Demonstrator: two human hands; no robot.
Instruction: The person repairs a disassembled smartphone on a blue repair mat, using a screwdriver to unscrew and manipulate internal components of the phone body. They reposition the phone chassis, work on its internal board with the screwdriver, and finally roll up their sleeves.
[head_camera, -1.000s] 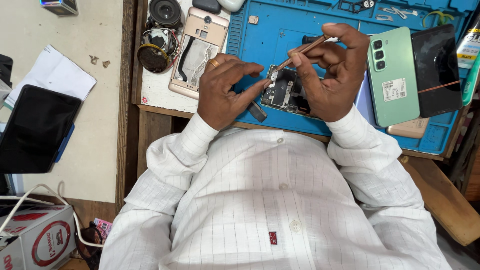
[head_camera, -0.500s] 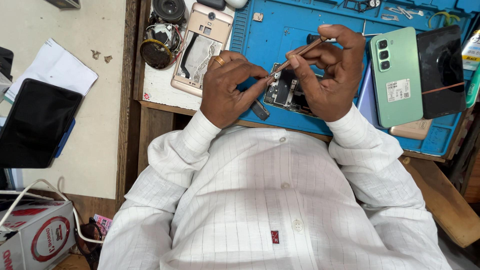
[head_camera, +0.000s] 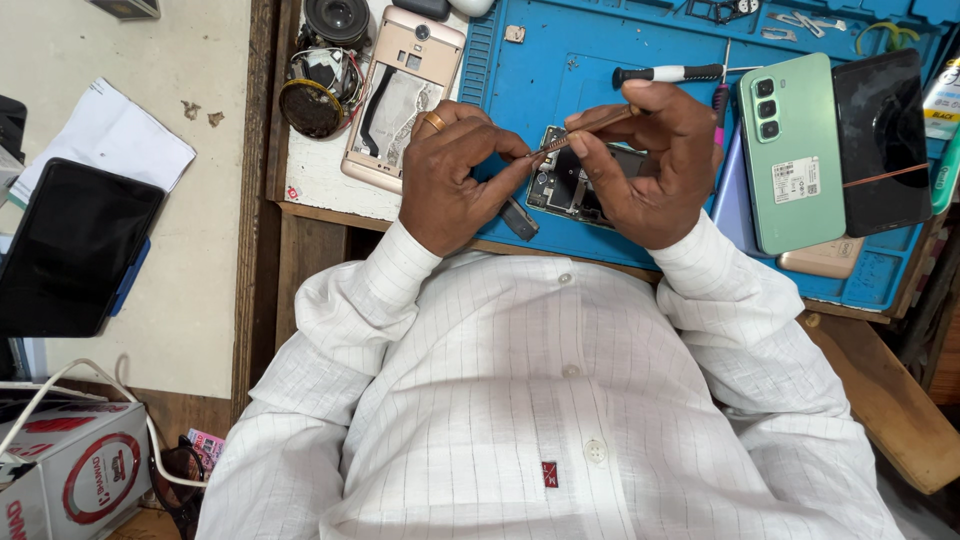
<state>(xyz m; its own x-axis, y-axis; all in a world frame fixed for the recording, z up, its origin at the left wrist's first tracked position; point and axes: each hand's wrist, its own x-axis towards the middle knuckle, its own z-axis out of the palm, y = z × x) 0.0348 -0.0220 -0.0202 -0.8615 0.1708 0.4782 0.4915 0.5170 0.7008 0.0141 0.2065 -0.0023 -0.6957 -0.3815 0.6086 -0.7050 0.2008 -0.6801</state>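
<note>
The right hand (head_camera: 655, 165) pinches a thin copper-coloured tool (head_camera: 585, 130), its tip meeting the pressed-together fingertips of the left hand (head_camera: 455, 175). Beneath them an opened phone (head_camera: 575, 185), dark with bare circuitry, lies on the blue mat (head_camera: 600, 45) near the desk's front edge. A green phone (head_camera: 795, 150) lies just right; a gold phone shell (head_camera: 400, 100) lies left.

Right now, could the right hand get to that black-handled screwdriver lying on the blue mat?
Probably yes. The screwdriver lies just beyond the right hand with nothing between them, but that hand is pinching a thin copper-coloured tool and would have to free its fingers first.
</note>
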